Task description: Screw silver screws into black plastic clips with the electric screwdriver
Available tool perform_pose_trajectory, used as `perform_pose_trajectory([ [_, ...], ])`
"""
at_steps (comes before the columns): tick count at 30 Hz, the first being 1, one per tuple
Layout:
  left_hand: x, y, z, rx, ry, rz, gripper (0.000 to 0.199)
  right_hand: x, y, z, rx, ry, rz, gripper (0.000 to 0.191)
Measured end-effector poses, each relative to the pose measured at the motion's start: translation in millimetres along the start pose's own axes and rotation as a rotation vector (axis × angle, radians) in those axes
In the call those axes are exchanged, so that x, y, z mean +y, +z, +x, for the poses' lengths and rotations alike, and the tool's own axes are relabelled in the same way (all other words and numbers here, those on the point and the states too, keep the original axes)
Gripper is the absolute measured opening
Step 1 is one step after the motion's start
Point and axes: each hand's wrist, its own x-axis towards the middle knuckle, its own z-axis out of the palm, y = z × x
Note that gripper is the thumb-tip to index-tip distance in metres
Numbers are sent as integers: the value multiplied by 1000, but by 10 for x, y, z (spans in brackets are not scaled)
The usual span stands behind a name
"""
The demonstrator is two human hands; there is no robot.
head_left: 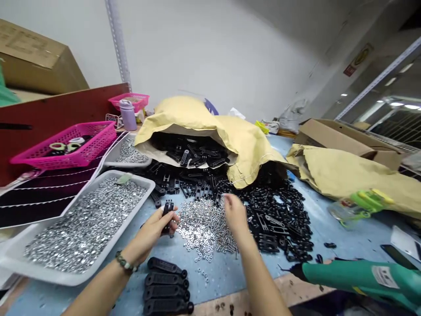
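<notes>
My left hand [157, 228], a beaded bracelet on its wrist, is closed around black plastic parts [169, 206], held over the left edge of a heap of small metal nuts and screws [200, 228]. My right hand [235, 213] hovers at the heap's right side, near the black pieces. Its fingers are drawn together, and what they pinch, if anything, is hidden. Several black plastic arms [167, 292] lie stacked in a row on the blue tabletop below my left hand. A large pile of small black plastic parts [283, 215] spreads out to the right of my right hand.
A white tray [144, 193] of metal nuts stands at the left, with a pink basket [33, 160] holding scissors behind it. Yellow paper sacks [184, 112] of black parts lie at the back. A green power screwdriver [345, 276] and a clear bottle [348, 208] are at right.
</notes>
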Motion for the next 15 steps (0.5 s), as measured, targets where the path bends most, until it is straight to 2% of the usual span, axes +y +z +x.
perform_pose_trajectory([
  [2,-4,-20,-6,-37,-82,53,42,433,-175,149,23,73,-45,24],
  [4,-9,-31,-18,-30,-112,84,38,741,-256,269,-8,111,-57,19],
  [7,-5,-4,-18,-35,-77,117,35,922,-262,356,-47,145,-31,19],
  [11,-3,77,19,-111,7,212,34,792,-299,334,-30,167,89,10],
  [15,-2,198,23,-201,114,412,20,298,-322,150,-32,143,314,23],
])
